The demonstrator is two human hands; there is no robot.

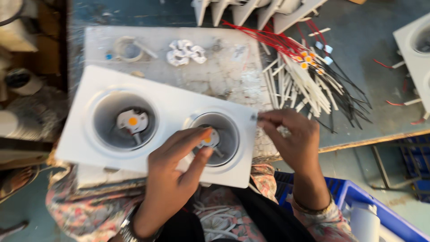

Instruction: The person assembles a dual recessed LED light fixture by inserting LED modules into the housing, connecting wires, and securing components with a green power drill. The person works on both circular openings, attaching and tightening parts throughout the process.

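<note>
A white rectangular double downlight housing [170, 105] lies tilted in front of me, with two round recesses. Each recess holds a small LED chip with an orange centre; the left chip [132, 121] shows fully. My left hand [174, 175] reaches over the near edge, its fingers pressing on the chip in the right recess [219, 136]. My right hand [291, 139] pinches the housing's right edge near the far corner.
A worn white board [210, 76] lies under the housing, with a tape roll [127, 49] and white clips [186, 51]. A pile of red, black and white leads with chips [309, 80] sits right. More white housings [255, 11] stand behind. A blue crate [380, 215] is at the lower right.
</note>
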